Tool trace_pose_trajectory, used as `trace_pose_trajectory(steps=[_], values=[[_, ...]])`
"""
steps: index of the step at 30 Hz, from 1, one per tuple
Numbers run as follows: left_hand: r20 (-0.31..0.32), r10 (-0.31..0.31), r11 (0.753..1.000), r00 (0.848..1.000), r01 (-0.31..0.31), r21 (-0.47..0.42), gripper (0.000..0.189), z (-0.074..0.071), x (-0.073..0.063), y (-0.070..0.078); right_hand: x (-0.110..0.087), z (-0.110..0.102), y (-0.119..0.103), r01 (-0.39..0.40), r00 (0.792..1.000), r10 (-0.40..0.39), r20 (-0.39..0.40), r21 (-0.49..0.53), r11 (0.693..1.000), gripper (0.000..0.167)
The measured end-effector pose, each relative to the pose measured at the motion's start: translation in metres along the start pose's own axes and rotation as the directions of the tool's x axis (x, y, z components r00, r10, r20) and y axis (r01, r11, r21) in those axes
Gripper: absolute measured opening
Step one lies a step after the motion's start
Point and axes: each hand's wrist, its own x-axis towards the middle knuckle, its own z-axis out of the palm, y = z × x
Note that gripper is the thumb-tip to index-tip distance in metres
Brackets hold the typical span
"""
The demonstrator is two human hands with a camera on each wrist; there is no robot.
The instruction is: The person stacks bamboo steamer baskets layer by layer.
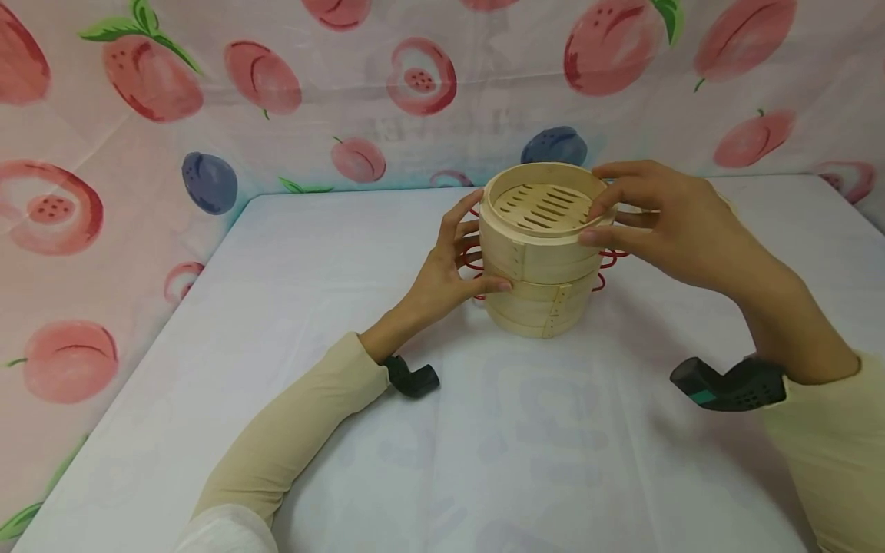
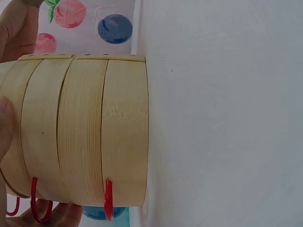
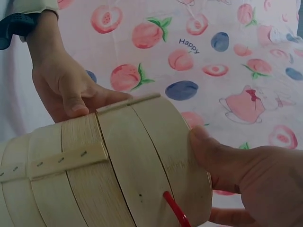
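A stack of round bamboo steamer baskets (image 1: 539, 265) stands upright on the white-covered table. Within the rim of the top basket (image 3: 151, 146) a slatted base (image 1: 546, 207) shows, set a little below the edge. My left hand (image 1: 452, 265) grips the stack from the left, thumb across the front and fingers round the far side. At the right of the upper rim, my right hand (image 1: 671, 223) pinches the top basket between thumb and fingers. Red loop handles (image 2: 40, 201) stick out at both sides of the stack, partly hidden by the hands.
The white tablecloth (image 1: 429, 453) spreads around the stack. Behind it hangs a pink cloth (image 1: 484, 84) printed with peaches and plums, meeting the table's back edge close to the baskets. A black wrist device (image 1: 733, 384) sits below each hand.
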Motion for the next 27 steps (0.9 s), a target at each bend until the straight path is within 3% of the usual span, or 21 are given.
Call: trace_pose_trajectory(steps=[9,16,23,27], values=[[-0.019,-0.020,0.999,1.000,0.020,-0.029,0.115,0.001,-0.001,0.001,0.003,-0.004,0.010,-0.033,0.997,0.020,0.069,0.189,0.981,0.018],[-0.040,-0.040,0.995,0.998,0.036,-0.091,0.121,0.001,-0.001,0.000,0.005,-0.005,0.017,-0.057,0.992,0.029,0.121,0.237,0.970,0.021],[-0.047,-0.165,0.984,0.985,0.161,-0.082,0.117,0.002,0.000,0.007,0.007,-0.006,0.022,-0.038,0.989,0.000,0.145,0.261,0.965,0.021],[-0.045,-0.187,0.981,0.981,0.183,-0.069,0.110,0.002,0.000,0.008,0.006,-0.007,0.023,-0.041,0.988,0.000,0.155,0.262,0.964,0.025]])
